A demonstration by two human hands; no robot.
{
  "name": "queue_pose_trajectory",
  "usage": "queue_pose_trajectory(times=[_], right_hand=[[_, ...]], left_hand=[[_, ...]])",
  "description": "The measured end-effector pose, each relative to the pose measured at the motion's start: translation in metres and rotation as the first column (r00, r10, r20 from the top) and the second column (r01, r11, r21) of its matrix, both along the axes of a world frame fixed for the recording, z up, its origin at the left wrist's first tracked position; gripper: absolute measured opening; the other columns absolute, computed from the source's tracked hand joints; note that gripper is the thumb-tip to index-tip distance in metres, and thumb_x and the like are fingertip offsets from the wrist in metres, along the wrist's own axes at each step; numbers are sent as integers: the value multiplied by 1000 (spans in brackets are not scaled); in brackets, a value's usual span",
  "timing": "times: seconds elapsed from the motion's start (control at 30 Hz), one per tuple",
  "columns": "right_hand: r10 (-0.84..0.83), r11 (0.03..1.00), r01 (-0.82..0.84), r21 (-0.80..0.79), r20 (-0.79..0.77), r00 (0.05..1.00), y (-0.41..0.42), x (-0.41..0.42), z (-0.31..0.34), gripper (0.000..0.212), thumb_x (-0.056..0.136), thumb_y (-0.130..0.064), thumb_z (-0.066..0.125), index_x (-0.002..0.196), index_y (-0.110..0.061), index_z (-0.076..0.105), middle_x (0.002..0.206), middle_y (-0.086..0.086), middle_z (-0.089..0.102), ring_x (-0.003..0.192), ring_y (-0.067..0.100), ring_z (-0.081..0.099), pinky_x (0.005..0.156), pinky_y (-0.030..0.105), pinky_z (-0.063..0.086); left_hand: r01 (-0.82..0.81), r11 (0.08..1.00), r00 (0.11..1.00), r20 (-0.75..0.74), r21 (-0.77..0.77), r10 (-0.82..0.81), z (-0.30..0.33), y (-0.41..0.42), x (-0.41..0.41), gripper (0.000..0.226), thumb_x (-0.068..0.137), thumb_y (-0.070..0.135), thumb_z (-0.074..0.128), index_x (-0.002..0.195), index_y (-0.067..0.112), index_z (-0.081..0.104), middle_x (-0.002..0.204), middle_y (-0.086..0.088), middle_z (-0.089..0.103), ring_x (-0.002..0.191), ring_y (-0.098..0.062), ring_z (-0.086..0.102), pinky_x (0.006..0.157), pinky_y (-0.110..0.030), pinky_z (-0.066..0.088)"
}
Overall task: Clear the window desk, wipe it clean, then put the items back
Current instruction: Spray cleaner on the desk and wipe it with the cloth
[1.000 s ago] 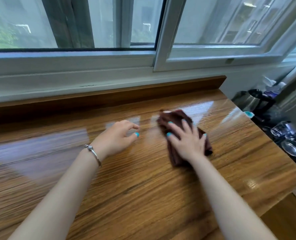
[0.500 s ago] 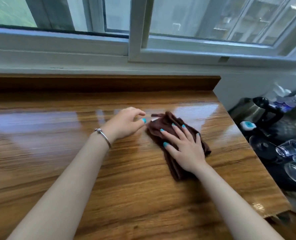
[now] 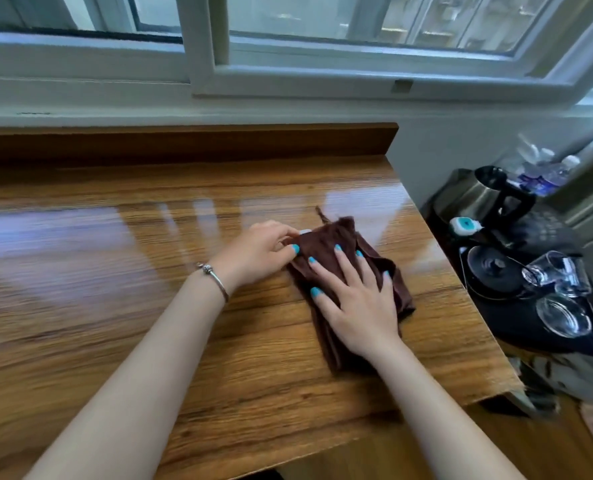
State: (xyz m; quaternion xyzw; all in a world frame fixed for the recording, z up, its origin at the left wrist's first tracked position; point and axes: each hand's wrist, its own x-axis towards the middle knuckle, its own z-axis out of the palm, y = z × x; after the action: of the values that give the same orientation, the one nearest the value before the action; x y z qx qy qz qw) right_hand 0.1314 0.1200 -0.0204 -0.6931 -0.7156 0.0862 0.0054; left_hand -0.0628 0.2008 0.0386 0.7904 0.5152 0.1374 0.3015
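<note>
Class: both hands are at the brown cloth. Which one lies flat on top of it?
The right hand: its fingers are spread flat across the brown cloth. The left hand, with the bracelet, only pinches the cloth's left edge.

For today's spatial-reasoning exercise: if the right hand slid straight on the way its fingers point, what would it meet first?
Probably only bare desk, then its raised back ledge; the right hand already lies on the cloth.

White-framed sliding windows [image 3: 323, 36] run along the far wall above a pale sill [image 3: 80, 102]. Daylight through the panes reflects as bright patches on glossy wood. At right, a low surface holds a black tray [image 3: 544, 337] bearing a steel kettle [image 3: 475, 195] and clear glasses [image 3: 562, 315].
</note>
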Motion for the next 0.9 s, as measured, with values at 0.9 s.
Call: queue_pose_trajectory(times=[0.9], right_hand=[[-672, 739, 670, -71, 4, 741, -52, 4, 17, 50, 99, -63, 25, 148, -59, 17, 165, -13, 6, 149, 34, 14, 117, 62, 8]], left_hand=[[-49, 999, 998, 33, -18, 50, -8, -78, -192, 38, 96, 28, 52, 133, 22, 53, 136, 2, 52, 126, -14, 44, 108, -37, 36]])
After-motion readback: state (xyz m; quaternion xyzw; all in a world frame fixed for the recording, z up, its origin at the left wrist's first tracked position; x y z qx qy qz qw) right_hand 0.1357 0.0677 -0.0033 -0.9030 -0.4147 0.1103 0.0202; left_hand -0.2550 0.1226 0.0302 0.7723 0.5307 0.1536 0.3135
